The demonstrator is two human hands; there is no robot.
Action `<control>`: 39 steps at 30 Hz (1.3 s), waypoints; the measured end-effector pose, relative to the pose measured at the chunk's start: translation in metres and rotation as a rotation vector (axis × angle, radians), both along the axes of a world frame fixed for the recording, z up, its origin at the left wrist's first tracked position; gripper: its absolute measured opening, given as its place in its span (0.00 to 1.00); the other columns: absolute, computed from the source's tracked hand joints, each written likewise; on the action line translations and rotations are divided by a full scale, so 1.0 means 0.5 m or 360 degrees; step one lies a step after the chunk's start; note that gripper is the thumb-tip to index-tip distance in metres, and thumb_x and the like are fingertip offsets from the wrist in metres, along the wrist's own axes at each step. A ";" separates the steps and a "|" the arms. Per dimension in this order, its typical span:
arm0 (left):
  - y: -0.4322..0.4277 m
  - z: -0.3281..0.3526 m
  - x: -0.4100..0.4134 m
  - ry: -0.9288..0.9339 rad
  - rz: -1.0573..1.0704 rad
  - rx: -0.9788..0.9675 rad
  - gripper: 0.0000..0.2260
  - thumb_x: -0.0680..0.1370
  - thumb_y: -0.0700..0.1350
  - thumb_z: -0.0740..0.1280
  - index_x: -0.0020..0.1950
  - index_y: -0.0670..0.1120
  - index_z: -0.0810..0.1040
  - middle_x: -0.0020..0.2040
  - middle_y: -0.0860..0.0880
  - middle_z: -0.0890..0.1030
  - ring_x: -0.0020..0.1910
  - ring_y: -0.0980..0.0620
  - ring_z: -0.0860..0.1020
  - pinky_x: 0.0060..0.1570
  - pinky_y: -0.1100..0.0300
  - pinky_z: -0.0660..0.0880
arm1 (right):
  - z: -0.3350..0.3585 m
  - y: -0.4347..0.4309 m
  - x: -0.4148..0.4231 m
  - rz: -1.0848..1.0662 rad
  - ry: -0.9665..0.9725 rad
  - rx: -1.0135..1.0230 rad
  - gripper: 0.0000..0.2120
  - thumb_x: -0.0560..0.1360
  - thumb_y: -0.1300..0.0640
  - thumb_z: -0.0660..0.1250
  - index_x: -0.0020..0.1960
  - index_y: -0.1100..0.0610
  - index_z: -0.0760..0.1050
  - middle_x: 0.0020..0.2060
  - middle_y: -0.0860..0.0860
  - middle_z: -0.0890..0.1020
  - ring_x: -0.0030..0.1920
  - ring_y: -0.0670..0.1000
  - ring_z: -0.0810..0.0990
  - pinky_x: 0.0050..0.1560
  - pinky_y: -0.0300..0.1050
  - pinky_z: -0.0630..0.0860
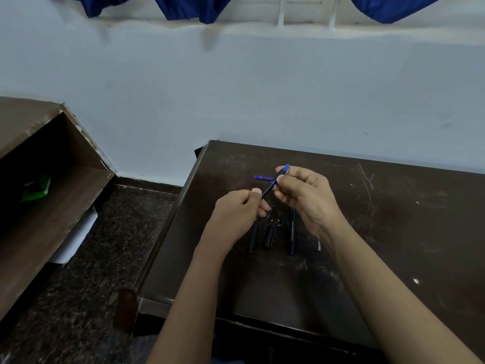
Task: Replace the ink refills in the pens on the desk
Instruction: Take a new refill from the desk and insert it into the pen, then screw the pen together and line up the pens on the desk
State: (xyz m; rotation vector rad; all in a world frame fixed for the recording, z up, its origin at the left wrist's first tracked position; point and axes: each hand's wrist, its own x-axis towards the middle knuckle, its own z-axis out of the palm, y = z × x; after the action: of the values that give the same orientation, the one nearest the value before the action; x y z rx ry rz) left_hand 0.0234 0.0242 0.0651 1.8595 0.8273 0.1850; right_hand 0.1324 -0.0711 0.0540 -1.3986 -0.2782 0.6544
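Note:
Both hands hold one black pen with a blue tip section (270,187) above the dark desk (393,232). My left hand (237,214) pinches its lower black barrel. My right hand (304,195) grips its upper blue end, which pokes out past the fingers. A thin blue refill (262,177) lies on the desk just beyond the hands. Under the hands lie a black pen with white lettering (292,232), a black barrel piece (253,239), a short black cap (269,236) and a small pale piece (319,245).
The desk's left edge (168,232) drops to a speckled dark floor (112,245). A brown open shelf unit (39,179) stands at left with a green object (36,189) inside. A pale wall runs behind the desk.

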 end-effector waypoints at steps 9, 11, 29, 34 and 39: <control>-0.005 0.002 0.000 -0.0025 0.0049 -0.0023 0.14 0.79 0.57 0.57 0.46 0.50 0.77 0.37 0.54 0.81 0.37 0.58 0.76 0.37 0.62 0.70 | 0.005 0.003 -0.008 0.0028 0.0073 0.0020 0.07 0.75 0.66 0.67 0.40 0.57 0.79 0.35 0.46 0.84 0.36 0.45 0.81 0.40 0.37 0.77; -0.001 0.005 0.003 -0.0019 0.0104 -0.0081 0.20 0.81 0.55 0.53 0.47 0.47 0.81 0.36 0.53 0.82 0.37 0.57 0.77 0.37 0.62 0.69 | 0.008 0.004 -0.010 0.0020 0.0089 0.0020 0.08 0.75 0.66 0.67 0.39 0.57 0.79 0.34 0.44 0.85 0.38 0.46 0.81 0.40 0.37 0.77; 0.008 -0.006 -0.006 -0.0314 0.0181 0.0262 0.02 0.74 0.47 0.70 0.43 0.49 0.81 0.37 0.53 0.81 0.35 0.60 0.77 0.32 0.76 0.71 | 0.026 0.009 -0.009 -0.0005 0.0348 0.0022 0.05 0.74 0.66 0.68 0.45 0.58 0.80 0.39 0.55 0.82 0.38 0.47 0.82 0.40 0.39 0.78; 0.001 -0.002 0.002 -0.0322 0.0300 0.0182 0.11 0.80 0.50 0.61 0.45 0.47 0.80 0.37 0.52 0.81 0.34 0.60 0.79 0.27 0.76 0.70 | 0.026 0.006 -0.003 -0.0016 0.0413 0.0036 0.05 0.74 0.66 0.68 0.44 0.58 0.80 0.37 0.54 0.82 0.36 0.47 0.82 0.43 0.40 0.79; -0.001 -0.001 0.000 -0.0214 0.0173 0.0082 0.16 0.81 0.49 0.60 0.42 0.45 0.83 0.34 0.49 0.83 0.25 0.61 0.77 0.25 0.76 0.68 | 0.021 0.003 -0.001 -0.0003 0.0368 -0.0009 0.05 0.74 0.65 0.68 0.44 0.57 0.80 0.36 0.53 0.83 0.38 0.47 0.82 0.44 0.41 0.78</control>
State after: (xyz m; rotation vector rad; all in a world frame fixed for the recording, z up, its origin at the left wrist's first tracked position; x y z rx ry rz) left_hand 0.0236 0.0238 0.0645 1.8293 0.8376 0.3989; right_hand 0.1321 -0.0696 0.0645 -1.3140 -0.0916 0.8084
